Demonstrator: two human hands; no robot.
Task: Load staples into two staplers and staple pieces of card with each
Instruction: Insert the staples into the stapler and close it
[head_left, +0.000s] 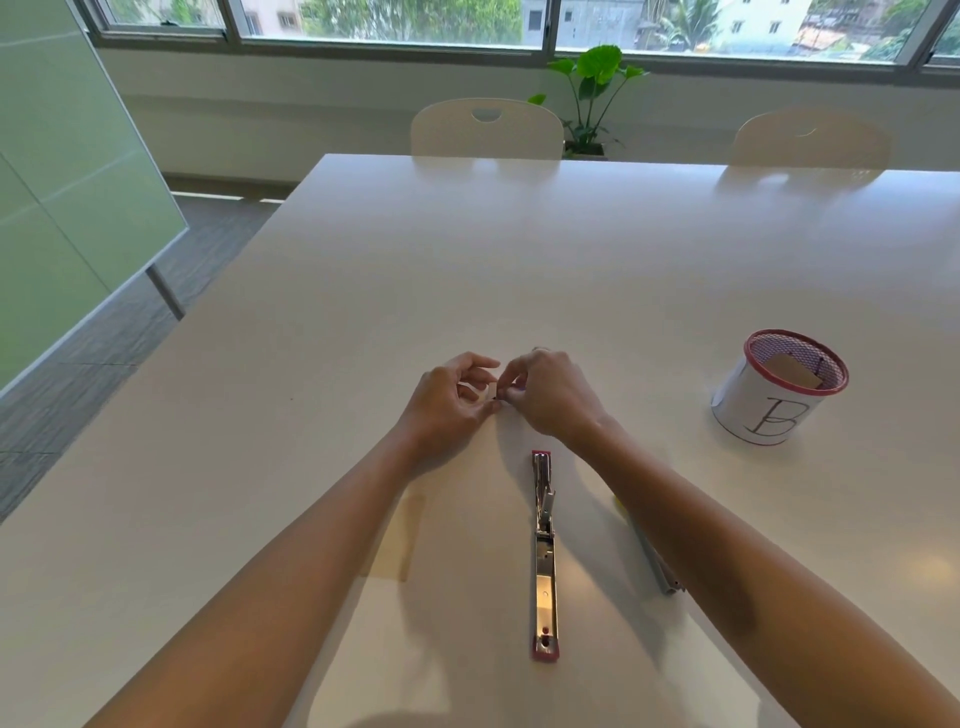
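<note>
A white table (363, 270) carries a pink-ended stapler (544, 556) folded out flat. Just left of that stapler lies a piece of card (397, 540); just right, a second stapler (652, 556), partly hidden; far right stands a mesh cup marked B (774, 389).

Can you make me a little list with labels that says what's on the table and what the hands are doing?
table: white, big
left hand: fingers pinch something tiny, too small to tell
right hand: fingers meet the left hand's at the same tiny thing
pink stapler: lying flat, opened out, between the arms
second stapler: mostly hidden behind the right arm
card: tan piece, flat beside the left arm
cup: mesh, red rim, letter B, card inside, far right
chairs: two, at the far side
plant: by the window
</note>
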